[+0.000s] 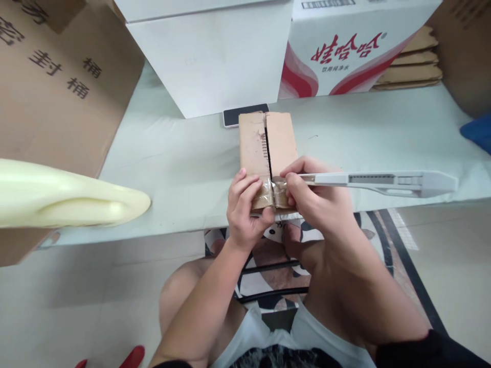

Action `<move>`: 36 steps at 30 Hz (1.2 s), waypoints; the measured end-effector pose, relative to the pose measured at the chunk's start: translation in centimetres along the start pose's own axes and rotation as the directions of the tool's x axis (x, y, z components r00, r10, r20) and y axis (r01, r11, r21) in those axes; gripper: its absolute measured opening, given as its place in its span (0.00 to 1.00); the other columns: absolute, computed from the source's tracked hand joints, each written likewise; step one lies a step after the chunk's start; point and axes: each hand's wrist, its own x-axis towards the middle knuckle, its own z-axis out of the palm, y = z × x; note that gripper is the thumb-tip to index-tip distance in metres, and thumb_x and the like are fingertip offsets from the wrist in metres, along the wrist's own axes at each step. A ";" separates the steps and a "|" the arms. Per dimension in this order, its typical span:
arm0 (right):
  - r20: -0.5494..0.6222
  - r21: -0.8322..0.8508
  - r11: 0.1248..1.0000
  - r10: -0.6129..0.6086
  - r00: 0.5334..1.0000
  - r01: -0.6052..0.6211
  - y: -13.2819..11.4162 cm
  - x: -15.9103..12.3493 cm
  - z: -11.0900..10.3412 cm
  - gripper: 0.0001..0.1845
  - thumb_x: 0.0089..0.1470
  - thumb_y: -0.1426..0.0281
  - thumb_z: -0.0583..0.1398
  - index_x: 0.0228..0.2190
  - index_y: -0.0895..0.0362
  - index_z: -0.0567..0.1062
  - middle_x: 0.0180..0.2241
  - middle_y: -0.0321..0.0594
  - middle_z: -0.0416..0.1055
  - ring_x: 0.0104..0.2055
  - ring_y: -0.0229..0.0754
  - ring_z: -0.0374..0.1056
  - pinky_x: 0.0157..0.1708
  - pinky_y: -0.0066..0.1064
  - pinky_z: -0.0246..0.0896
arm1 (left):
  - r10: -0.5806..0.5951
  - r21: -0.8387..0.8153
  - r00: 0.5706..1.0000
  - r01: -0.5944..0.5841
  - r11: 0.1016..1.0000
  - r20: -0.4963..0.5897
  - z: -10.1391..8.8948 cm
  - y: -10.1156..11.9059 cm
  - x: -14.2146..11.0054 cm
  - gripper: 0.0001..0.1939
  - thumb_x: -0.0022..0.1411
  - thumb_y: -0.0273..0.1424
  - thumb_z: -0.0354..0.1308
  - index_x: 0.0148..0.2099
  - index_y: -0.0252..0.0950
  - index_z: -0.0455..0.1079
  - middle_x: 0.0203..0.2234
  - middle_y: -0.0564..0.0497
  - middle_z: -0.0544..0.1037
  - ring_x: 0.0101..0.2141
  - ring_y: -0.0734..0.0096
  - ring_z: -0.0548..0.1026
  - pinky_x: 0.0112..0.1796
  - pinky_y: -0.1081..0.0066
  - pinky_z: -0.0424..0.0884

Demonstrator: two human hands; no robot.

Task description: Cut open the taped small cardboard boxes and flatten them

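A small brown cardboard box [282,135] lies on the table, with a dark gap along its upper seam. Clear tape [264,197] still covers the seam at the near end. My left hand [245,207] grips the box at its near left corner, fingers on top and thumb at the near edge. A white utility knife [383,181] is pinched in my right hand [314,191], its handle pointing right. The knife's tip is at the seam, by the far edge of the tape; my fingers partly hide the blade.
Behind the box lies a phone [245,115] in front of a large white carton [215,61]. A red-and-white carton [345,51] and folded cardboard [412,66] stand back right. On the left are a big brown carton [69,112] and a pale yellow object [76,197].
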 end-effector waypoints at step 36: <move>0.137 -0.044 0.997 -0.051 0.989 0.057 -1.1 0.2 -0.9 0.10 0.53 0.70 0.58 0.21 0.56 0.72 0.16 0.32 0.66 0.20 0.34 0.60 0.21 0.28 0.52 | -0.037 -0.045 0.999 0.038 0.998 0.024 -0.2 0.2 0.0 0.18 0.72 0.46 0.54 0.53 0.37 0.69 0.49 0.43 0.78 0.60 0.54 0.74 0.62 0.44 0.69</move>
